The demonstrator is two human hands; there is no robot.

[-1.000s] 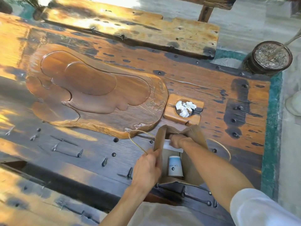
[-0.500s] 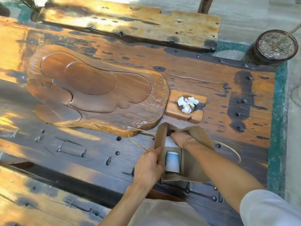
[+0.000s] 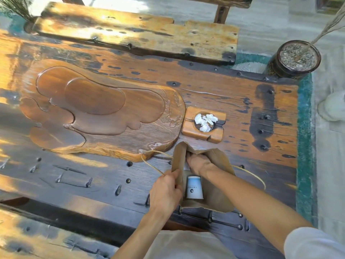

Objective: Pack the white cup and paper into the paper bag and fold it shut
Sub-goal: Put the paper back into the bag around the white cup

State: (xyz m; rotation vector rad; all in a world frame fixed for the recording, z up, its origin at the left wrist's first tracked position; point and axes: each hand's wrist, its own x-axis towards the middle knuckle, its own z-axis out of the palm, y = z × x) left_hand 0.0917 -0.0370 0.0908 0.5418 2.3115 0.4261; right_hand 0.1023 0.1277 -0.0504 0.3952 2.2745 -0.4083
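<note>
Paper bag (image 3: 214,195), open on wooden table (image 3: 242,101), white cup (image 3: 194,187) lying inside with paper (image 3: 186,166) beyond it; left hand (image 3: 165,191) pinching the bag's left rim, right hand (image 3: 198,162) reaching inside, fingers curled, grasp indiscernible.

white cup (image 3: 194,186) inside the paper bag (image 3: 217,195): a short dark line of print across its side, far too small and blurred to read | under that print: a small dark round mark, maybe a logo, unreadable too | no other text, label, number or sign legible anywhere in this view
</note>
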